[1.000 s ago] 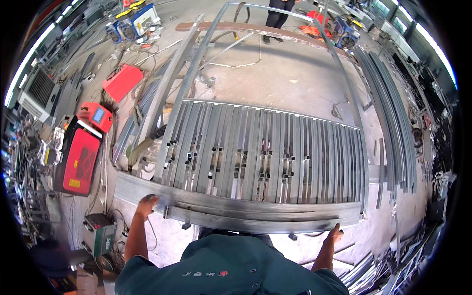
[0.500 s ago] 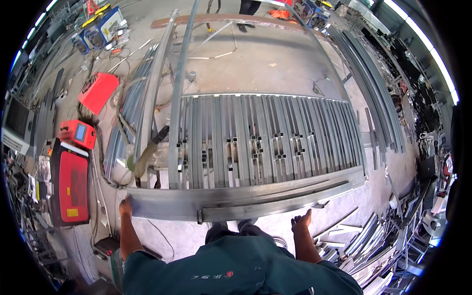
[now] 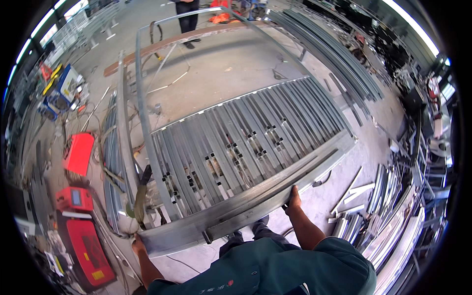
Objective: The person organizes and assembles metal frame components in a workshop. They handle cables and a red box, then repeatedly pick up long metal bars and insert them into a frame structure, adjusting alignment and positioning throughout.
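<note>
Head view: my left hand is against the left end of a wide rectangular steel tube; its fingers are partly hidden, so I cannot tell whether it is clenched. My right hand grasps the near edge of a narrower steel tube, thumb uppermost. Both tubes lie side by side in front of me, across the near ends of a row of parallel steel bars within a metal frame. Left of this: a red-and-black machine. Beyond the frame, a person stands.
</note>
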{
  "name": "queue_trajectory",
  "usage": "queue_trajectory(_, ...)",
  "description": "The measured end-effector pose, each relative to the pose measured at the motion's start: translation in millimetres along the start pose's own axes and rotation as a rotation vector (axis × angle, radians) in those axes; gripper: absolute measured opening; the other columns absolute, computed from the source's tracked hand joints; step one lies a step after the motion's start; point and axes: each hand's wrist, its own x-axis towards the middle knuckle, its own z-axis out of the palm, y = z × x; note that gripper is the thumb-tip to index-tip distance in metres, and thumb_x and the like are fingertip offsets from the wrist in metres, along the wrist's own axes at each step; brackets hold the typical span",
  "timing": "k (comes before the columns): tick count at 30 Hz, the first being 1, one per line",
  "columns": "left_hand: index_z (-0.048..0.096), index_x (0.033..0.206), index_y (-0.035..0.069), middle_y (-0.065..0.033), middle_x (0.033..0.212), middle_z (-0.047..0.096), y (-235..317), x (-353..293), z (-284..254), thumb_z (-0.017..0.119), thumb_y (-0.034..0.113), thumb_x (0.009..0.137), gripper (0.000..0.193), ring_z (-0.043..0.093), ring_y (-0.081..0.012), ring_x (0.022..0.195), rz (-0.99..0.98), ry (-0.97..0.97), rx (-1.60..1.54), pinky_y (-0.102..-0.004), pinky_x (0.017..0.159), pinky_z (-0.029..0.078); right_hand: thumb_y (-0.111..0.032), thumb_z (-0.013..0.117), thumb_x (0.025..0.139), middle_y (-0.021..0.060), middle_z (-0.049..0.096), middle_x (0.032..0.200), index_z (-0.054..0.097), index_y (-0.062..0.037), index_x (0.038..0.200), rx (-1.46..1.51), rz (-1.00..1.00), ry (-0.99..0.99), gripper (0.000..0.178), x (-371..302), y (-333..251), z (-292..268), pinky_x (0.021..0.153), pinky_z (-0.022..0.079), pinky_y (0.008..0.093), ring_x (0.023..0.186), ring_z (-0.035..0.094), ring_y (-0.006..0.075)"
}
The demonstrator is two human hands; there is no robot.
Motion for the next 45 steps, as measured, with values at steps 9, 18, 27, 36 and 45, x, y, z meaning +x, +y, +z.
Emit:
queue_trajectory(9, 0.070, 0.103, -0.011, -0.0307, 0.107, 0.067, -23, -5, -28, 0.046, 0.069, 0.091, 0.084, 0.063, -0.0442, 0.101, -0.068, -0.012, 0.029, -0.0483, 0.093, 0.046, -0.062, 0.061, 0.088, 0.0130, 0.053, 0.137, 0.048, -0.0097, 0.140, 0.092, -0.005, -0.099, 0.075, -13, 5, -6, 0.102, 0.034, 0.0533, 0.127, 0.048, 0.0337)
queue_trajectory(18, 0.070, 0.106, -0.008, -0.0299, 0.108, 0.068, 60, -68, -86, 0.049, 0.062, 0.094, 0.074, 0.063, -0.0423, 0.103, 0.068, 0.115, 0.205, -0.0459, 0.092, 0.047, -0.050, 0.055, 0.094, 0.0180, 0.060, 0.126, 0.051, -0.0027, 0.134, 0.494, -0.063, -0.445, 0.062, -22, -2, -1, 0.097, 0.049, 0.0479, 0.112, 0.060, 0.0357)
queue_trajectory(27, 0.070, 0.108, -0.008, -0.0292, 0.108, 0.068, 159, -88, -115, 0.049, 0.059, 0.094, 0.072, 0.064, -0.0412, 0.103, 0.277, 0.156, 0.129, -0.0451, 0.092, 0.047, -0.049, 0.062, 0.087, 0.0181, 0.061, 0.131, 0.054, -0.0042, 0.134, 0.594, -0.052, -0.501, 0.065, -108, -22, 6, 0.109, 0.041, 0.0473, 0.119, 0.058, 0.0360)
queue_trajectory(36, 0.070, 0.109, -0.008, -0.0285, 0.109, 0.068, 321, -120, -121, 0.050, 0.057, 0.095, 0.070, 0.064, -0.0402, 0.103, 0.631, 0.089, 0.081, -0.0444, 0.092, 0.047, -0.057, 0.051, 0.091, 0.0170, 0.053, 0.142, 0.047, -0.0071, 0.143, 0.842, -0.146, -0.560, 0.072, -151, -20, -76, 0.114, 0.033, 0.0504, 0.129, 0.049, 0.0373)
queue_trajectory(45, 0.069, 0.110, -0.007, -0.0278, 0.109, 0.068, 497, -242, -54, 0.051, 0.055, 0.095, 0.067, 0.064, -0.0391, 0.104, 0.977, -0.068, 0.027, -0.0437, 0.093, 0.047, -0.061, 0.045, 0.091, 0.0186, 0.047, 0.148, 0.042, -0.0054, 0.148, 1.225, -0.002, -0.176, 0.079, -201, -34, -196, 0.116, 0.026, 0.0536, 0.135, 0.043, 0.0403)
